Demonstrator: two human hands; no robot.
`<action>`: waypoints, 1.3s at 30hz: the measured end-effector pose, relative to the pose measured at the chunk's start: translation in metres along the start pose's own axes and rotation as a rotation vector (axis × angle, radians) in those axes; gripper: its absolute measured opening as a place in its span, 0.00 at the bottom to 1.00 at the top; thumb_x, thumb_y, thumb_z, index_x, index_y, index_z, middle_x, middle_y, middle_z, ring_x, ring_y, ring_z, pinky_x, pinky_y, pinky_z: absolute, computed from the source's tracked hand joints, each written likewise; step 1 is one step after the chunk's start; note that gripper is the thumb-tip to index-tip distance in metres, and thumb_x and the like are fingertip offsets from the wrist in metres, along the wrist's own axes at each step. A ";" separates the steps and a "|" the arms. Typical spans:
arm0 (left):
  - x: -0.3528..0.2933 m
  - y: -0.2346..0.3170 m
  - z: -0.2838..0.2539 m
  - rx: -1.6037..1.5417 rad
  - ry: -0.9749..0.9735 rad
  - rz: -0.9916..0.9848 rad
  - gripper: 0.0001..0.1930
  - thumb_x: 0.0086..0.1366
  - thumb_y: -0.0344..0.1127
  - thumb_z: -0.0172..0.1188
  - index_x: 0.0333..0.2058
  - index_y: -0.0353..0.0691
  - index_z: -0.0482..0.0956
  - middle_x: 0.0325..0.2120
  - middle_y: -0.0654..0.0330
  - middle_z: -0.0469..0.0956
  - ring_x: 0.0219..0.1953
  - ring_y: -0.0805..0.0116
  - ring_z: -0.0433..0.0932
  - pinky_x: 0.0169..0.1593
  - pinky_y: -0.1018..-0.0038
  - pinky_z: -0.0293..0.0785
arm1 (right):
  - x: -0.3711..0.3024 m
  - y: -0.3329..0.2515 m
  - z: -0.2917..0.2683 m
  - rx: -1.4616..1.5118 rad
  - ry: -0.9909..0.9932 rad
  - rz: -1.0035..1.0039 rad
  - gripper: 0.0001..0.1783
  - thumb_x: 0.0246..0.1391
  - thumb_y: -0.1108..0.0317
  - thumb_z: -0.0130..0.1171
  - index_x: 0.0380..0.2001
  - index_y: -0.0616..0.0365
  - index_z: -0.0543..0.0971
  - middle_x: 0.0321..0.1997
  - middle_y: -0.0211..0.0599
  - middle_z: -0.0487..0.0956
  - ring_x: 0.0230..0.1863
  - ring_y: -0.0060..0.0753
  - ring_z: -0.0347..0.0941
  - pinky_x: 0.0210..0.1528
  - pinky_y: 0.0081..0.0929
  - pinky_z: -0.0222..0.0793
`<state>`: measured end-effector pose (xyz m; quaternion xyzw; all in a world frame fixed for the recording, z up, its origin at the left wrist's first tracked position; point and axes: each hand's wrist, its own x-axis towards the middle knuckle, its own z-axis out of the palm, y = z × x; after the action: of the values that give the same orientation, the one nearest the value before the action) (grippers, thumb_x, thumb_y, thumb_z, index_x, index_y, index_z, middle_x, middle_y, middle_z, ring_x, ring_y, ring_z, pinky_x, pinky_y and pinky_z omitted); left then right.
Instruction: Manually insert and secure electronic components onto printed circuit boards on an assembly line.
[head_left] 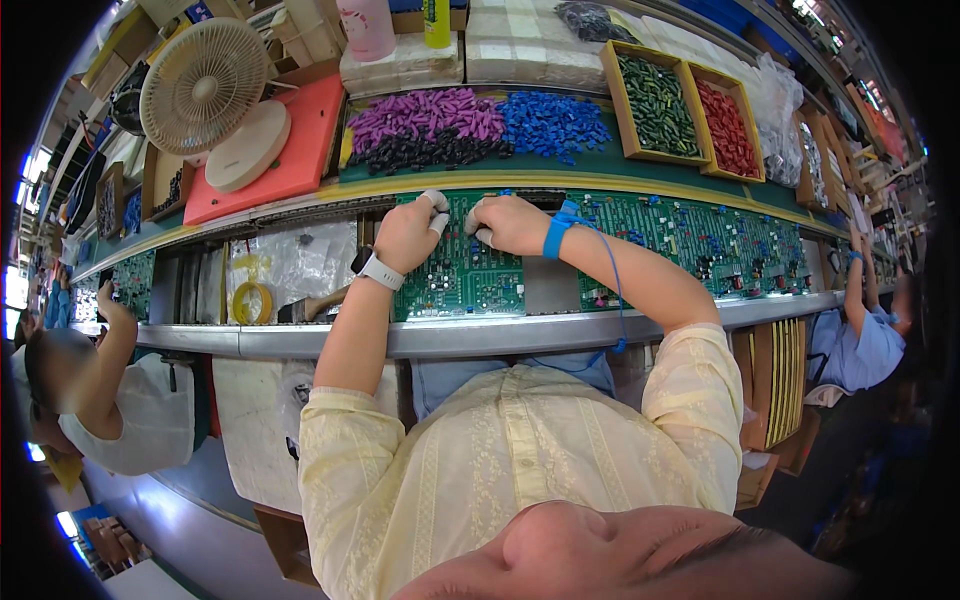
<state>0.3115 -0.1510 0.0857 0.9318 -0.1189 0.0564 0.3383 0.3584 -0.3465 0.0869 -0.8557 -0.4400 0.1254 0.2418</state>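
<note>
A green circuit board with many small parts lies in front of me on the line. Over its upper left part is my left hand, its fingertips in white finger covers and pressed together. My right hand, also with covered fingertips, is closed in a pinch near the board's upper right part. Anything between the fingers of either hand is hidden or too small to name. A watch with a white band is on my left wrist, and a blue wrist strap with a coiled cord is on my right.
Beyond the line lie piles of purple, black and blue parts. Boxes of green and red parts stand at the right. A fan stands far left. More boards lie rightward; co-workers sit at both sides.
</note>
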 end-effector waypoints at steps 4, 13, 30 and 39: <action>0.000 -0.001 0.000 0.000 0.005 0.012 0.08 0.56 0.33 0.55 0.34 0.39 0.72 0.24 0.51 0.77 0.29 0.51 0.76 0.34 0.61 0.71 | 0.000 0.000 0.000 0.013 0.003 0.008 0.10 0.42 0.72 0.54 0.31 0.58 0.78 0.35 0.43 0.77 0.42 0.45 0.71 0.45 0.39 0.67; 0.001 -0.004 0.002 0.001 0.002 0.008 0.08 0.56 0.33 0.55 0.34 0.39 0.73 0.24 0.52 0.78 0.29 0.51 0.76 0.34 0.61 0.71 | 0.001 0.002 0.001 -0.032 -0.005 -0.019 0.09 0.42 0.72 0.54 0.30 0.57 0.78 0.35 0.44 0.77 0.41 0.46 0.71 0.44 0.39 0.67; 0.002 -0.001 0.002 0.041 0.003 -0.002 0.08 0.55 0.33 0.56 0.34 0.40 0.74 0.23 0.53 0.78 0.28 0.52 0.77 0.34 0.62 0.72 | 0.000 0.004 0.008 -0.093 0.061 -0.069 0.07 0.42 0.72 0.53 0.28 0.56 0.78 0.32 0.42 0.77 0.37 0.45 0.73 0.39 0.40 0.69; 0.002 -0.002 0.001 0.056 -0.008 -0.015 0.08 0.54 0.32 0.58 0.34 0.39 0.73 0.24 0.52 0.78 0.28 0.54 0.78 0.33 0.66 0.72 | -0.001 -0.007 0.003 -0.145 0.003 -0.061 0.08 0.43 0.72 0.54 0.30 0.54 0.79 0.35 0.41 0.76 0.39 0.45 0.72 0.39 0.40 0.69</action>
<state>0.3136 -0.1507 0.0838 0.9420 -0.1116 0.0532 0.3119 0.3521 -0.3430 0.0879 -0.8573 -0.4734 0.0844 0.1838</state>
